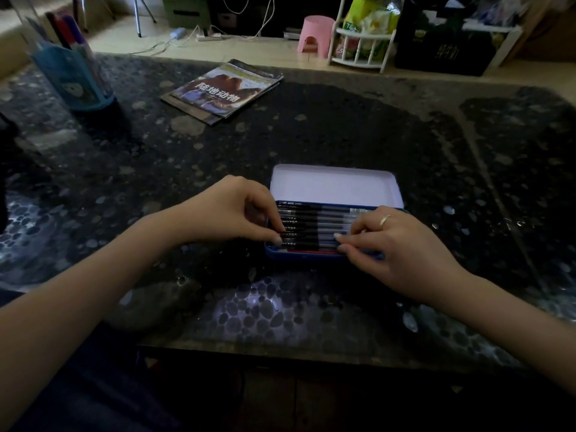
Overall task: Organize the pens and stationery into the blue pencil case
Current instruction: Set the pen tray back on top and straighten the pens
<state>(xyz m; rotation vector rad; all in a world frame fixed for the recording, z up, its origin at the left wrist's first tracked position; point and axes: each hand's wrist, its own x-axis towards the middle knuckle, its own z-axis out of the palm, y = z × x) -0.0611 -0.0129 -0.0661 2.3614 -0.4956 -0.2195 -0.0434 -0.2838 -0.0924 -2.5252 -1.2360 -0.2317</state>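
Both hands — left hand (237,210) and right hand (402,244) — pinch opposite ends of one pen (311,236) in the open blue pencil case (305,255) on the desk (311,135) — light, stiff, slippery, best held by its ends.

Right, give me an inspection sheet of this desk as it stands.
Surface: dark pebble-pattern table.
Job's things: blue case open, lid back; pens in a row inside.
Clutter: booklets; blue pen cup far left.
Grips: left hand and right hand each pinch a pen end.
Cables: white leads and power strip on the floor.
Surroundings: pink stool, white rack.
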